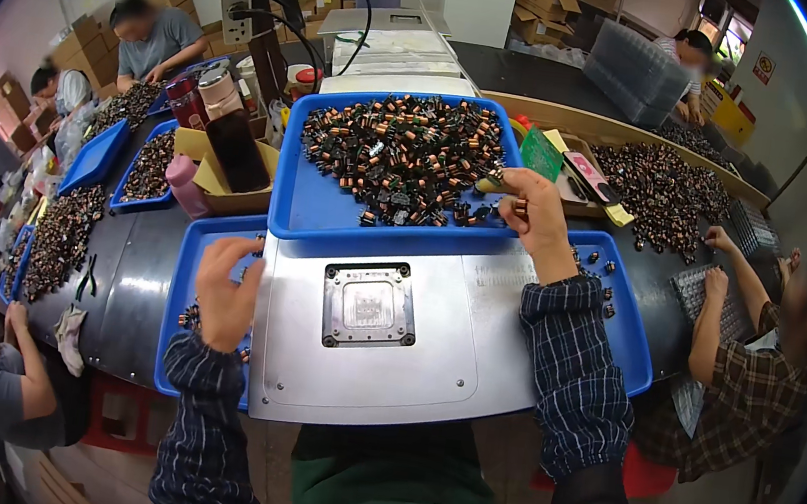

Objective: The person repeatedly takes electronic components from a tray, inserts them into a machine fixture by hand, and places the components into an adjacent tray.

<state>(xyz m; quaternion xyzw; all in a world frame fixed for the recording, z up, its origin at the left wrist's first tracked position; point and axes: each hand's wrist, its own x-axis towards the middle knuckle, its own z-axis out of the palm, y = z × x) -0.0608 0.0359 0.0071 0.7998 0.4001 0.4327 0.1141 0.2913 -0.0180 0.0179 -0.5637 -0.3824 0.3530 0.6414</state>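
A blue tray (284,177) heaped with small black-and-copper coil parts (405,157) sits at the back of a flat metal machine top. At its right front corner, my right hand (539,218) is closed in a pinch, with a small copper coil part (520,208) between the fingers. My left hand (225,293) is beside the machine's left edge, above a second blue tray (188,271); thumb and forefinger are curved and apart, and I see nothing between them. A square metal fixture (370,305) is set into the machine top (503,345) between my hands; no part shows in it.
A right-hand blue tray (629,345) holds a few loose parts. Behind it are a green circuit board (540,155) and a large parts heap (663,188). A phone (238,151) and pink bottle (187,187) stand at left. Co-workers sit on both sides; pliers (88,279) lie left.
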